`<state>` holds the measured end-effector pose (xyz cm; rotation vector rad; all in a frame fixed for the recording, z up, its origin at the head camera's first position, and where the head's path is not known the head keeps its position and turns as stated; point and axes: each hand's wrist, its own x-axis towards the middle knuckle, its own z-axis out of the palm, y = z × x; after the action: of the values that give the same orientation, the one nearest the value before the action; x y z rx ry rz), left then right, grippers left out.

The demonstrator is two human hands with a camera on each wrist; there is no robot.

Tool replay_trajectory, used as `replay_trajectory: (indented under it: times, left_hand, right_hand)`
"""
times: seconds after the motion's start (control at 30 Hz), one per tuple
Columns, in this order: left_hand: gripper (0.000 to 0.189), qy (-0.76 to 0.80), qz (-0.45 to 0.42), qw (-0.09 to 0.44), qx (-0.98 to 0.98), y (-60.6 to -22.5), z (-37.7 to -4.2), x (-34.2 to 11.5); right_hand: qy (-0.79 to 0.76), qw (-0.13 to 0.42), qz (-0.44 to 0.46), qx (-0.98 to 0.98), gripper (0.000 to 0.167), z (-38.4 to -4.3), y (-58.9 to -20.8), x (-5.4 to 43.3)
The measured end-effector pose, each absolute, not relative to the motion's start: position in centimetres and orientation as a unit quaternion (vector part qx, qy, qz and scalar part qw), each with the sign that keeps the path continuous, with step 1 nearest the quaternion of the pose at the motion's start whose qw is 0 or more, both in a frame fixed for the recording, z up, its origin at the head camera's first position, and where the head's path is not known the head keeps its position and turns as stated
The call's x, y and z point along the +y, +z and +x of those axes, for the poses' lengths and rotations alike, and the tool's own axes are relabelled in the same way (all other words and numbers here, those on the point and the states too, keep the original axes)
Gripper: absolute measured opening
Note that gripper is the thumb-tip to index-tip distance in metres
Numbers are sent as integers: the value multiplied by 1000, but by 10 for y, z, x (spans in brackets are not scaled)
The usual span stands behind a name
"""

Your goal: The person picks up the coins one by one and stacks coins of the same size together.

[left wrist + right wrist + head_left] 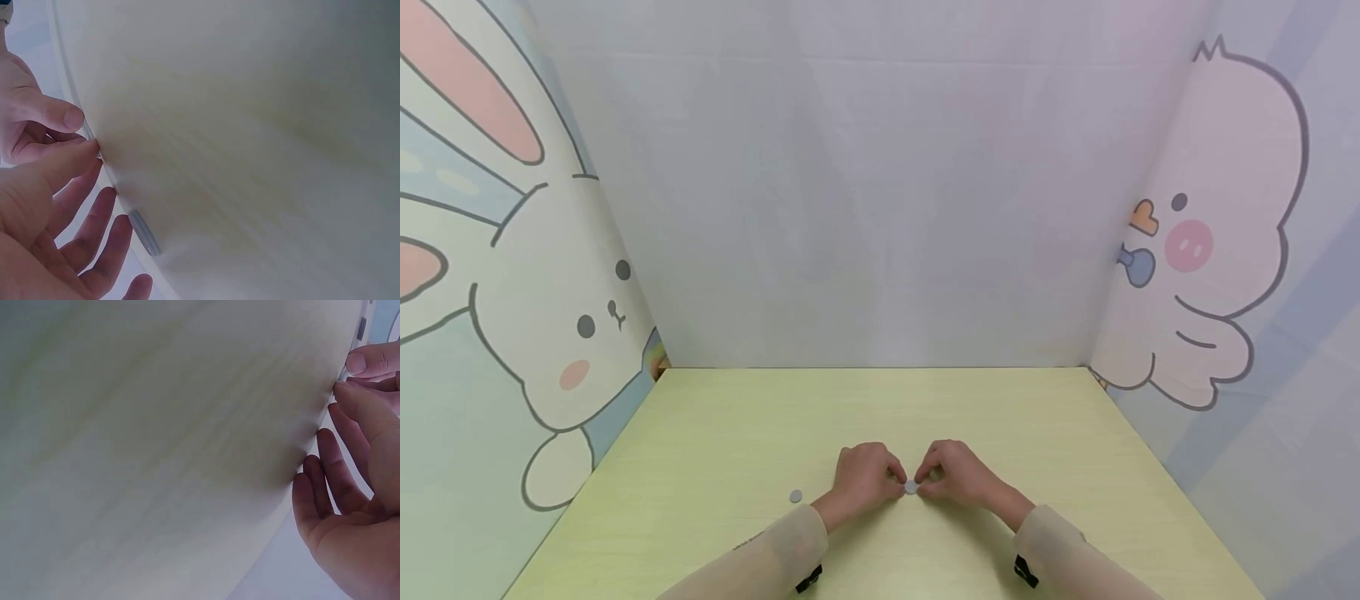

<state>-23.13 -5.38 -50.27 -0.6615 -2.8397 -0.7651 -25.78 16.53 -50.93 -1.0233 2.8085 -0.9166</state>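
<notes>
A small grey round disc (911,487) lies flat on the table between my two hands. My left hand (867,479) pinches its left edge with thumb and forefinger, while my right hand (958,477) does the same at the right edge. Seen from the left wrist, only a thin rim of this disc (88,130) shows between the fingertips. The other fingers of both hands are bent, their tips near the tabletop. A second grey disc (796,496) lies apart, to the left of my left hand; its thick edge (145,232) appears beyond the fingers in the left wrist view.
The pale yellow wooden table (737,417) extends to a plain light curtain (880,208) at the back. Printed cloth walls with a rabbit (565,333) on the left and a chick (1232,192) on the right close off the sides.
</notes>
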Motion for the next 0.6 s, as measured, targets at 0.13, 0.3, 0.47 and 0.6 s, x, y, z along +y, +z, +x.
replay_trajectory:
  times: [0.13, 0.3, 0.47, 0.6]
  left_hand:
    - [8, -254, -221, 61, -940, -503, -232, -55]
    - [9, -254, -221, 61, -940, -502, -233, -55]
    - [10, -256, -219, 60, -940, -502, -232, -55]
    - [10, -260, -218, 56, -939, -502, -233, -54]
  right_hand:
    - [-302, 17, -319, 898, 7, -257, -508, 164]
    - [-306, 18, -315, 898, 7, -257, -507, 162]
    - [-307, 18, -313, 898, 7, -256, -507, 160]
    - [-307, 17, -311, 899, 8, -257, -508, 160]
